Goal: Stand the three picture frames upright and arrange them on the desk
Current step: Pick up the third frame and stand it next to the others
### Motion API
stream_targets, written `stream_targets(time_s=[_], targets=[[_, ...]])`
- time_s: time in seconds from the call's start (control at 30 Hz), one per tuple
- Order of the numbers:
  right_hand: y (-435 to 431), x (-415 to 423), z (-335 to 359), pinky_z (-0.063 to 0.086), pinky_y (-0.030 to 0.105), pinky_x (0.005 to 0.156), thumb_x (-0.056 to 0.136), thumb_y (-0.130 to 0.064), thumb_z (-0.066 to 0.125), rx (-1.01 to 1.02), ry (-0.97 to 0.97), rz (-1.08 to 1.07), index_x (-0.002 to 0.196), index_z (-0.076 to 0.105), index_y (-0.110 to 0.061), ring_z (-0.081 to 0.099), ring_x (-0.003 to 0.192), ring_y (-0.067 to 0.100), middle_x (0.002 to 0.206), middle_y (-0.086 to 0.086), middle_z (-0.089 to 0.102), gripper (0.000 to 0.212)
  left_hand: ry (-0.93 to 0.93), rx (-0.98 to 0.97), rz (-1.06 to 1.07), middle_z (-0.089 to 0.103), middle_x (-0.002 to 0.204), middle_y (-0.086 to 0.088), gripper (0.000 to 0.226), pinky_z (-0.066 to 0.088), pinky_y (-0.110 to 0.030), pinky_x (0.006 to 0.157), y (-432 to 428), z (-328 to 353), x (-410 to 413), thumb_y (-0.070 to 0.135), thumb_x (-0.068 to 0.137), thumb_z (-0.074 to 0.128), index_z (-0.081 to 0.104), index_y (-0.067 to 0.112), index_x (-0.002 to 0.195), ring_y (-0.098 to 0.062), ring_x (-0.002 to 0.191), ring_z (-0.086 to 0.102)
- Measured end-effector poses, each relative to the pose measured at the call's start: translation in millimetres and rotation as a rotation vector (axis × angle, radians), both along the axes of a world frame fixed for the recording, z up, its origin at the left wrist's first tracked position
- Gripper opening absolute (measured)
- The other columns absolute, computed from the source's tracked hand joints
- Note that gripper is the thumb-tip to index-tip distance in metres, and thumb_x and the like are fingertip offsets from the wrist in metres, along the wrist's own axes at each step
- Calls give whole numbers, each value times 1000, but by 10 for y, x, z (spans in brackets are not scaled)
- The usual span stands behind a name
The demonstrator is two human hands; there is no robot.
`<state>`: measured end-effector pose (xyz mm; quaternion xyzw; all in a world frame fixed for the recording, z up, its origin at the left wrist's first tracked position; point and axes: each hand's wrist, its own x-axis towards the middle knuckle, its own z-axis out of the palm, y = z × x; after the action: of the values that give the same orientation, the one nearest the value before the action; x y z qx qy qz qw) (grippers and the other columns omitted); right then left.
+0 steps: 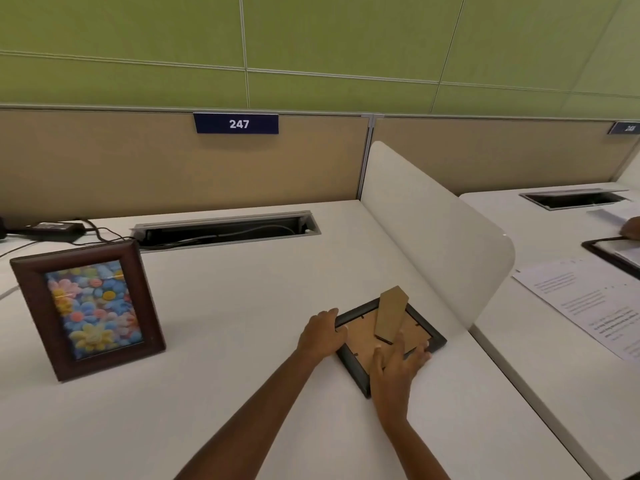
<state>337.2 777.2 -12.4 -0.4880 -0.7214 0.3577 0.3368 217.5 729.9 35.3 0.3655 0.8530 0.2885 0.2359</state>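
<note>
A brown wooden picture frame [34, 306] with a colourful flower picture stands upright at the left of the white desk [242, 289]. A black frame [434, 336] lies face down near the desk's right divider, its cardboard back up and its brown easel leg [391, 313] lifted. My left hand [320, 336] grips the black frame's left corner. My right hand [394, 365] rests on its near edge and backing, fingers spread. Only these two frames are in view.
A white curved divider [433, 230] rises just right of the black frame. An open cable tray [225, 232] runs along the back, with a black power adapter [52, 228] and cords at far left. Papers [588, 303] and another person's hand [632, 228] are at the neighbouring desk.
</note>
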Motion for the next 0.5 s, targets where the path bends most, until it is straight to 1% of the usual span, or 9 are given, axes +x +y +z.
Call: stream_targets(time_s=[0.1, 0.2, 0.27, 0.3, 0.33, 0.37, 0.4, 0.47, 0.5], targets=[[67, -30, 13, 15, 56, 115, 94, -11, 42, 12, 12, 3, 138, 30, -7, -10, 141, 40, 154, 23, 0, 46, -11, 22, 83, 52, 132, -17, 41, 41, -32, 100, 43, -3, 18, 22, 91, 49, 49, 4, 127, -28, 123, 48], [132, -58, 17, 17, 53, 114, 94, -10, 42, 16, 47, 5, 136, 34, -6, -7, 142, 38, 154, 24, 3, 43, -40, 20, 134, 56, 124, -16, 15, 44, -33, 94, 86, 4, 21, 20, 89, 50, 60, 13, 97, -28, 117, 51], [155, -68, 10, 19, 52, 113, 94, -11, 42, 14, 71, -4, 135, 36, -6, -4, 143, 37, 154, 23, 6, 42, -81, 16, 152, 59, 101, -4, 9, 43, -30, 85, 101, 17, 4, 19, 89, 50, 58, 16, 86, -23, 103, 54], [162, -70, 5, 20, 52, 113, 94, -11, 42, 12, 84, -10, 135, 37, -5, -3, 143, 37, 154, 23, 7, 41, -92, 22, 159, 55, 88, 2, 11, 39, -26, 79, 99, 30, -5, 18, 88, 50, 54, 18, 78, -18, 92, 54], [165, -70, 0, 21, 52, 113, 94, -11, 42, 9, 97, -15, 134, 38, -5, -1, 143, 37, 153, 23, 9, 41, -108, 31, 171, 54, 85, 3, 11, 34, -22, 76, 96, 46, -14, 17, 88, 50, 54, 18, 78, -16, 88, 54], [166, -69, -5, 21, 51, 113, 94, -11, 42, 6, 111, -19, 134, 39, -4, 0, 143, 36, 153, 22, 10, 40, -131, 40, 192, 55, 88, 2, 8, 33, -21, 76, 95, 48, -28, 16, 88, 51, 57, 15, 83, -17, 90, 54], [168, -66, -8, 21, 51, 114, 94, -11, 42, 0, 129, -23, 133, 39, -4, 1, 143, 36, 153, 22, 12, 40, -151, 48, 208, 55, 85, 2, 10, 33, -22, 75, 90, 51, -39, 15, 88, 51, 57, 16, 80, -19, 90, 54], [172, -60, -7, 23, 50, 114, 94, -10, 42, -7, 160, -31, 133, 40, -3, 7, 143, 35, 153, 21, 15, 40, -165, 43, 243, 41, 64, 7, 33, 35, -23, 67, 74, 45, -47, 11, 87, 51, 40, 22, 58, -15, 71, 46], [174, -58, -7, 24, 49, 114, 94, -10, 42, -6, 168, -33, 132, 40, -2, 10, 143, 35, 152, 21, 16, 39, -176, 25, 261, 35, 59, 6, 40, 33, -23, 62, 67, 42, -47, 9, 86, 51, 33, 21, 52, -12, 61, 41]])
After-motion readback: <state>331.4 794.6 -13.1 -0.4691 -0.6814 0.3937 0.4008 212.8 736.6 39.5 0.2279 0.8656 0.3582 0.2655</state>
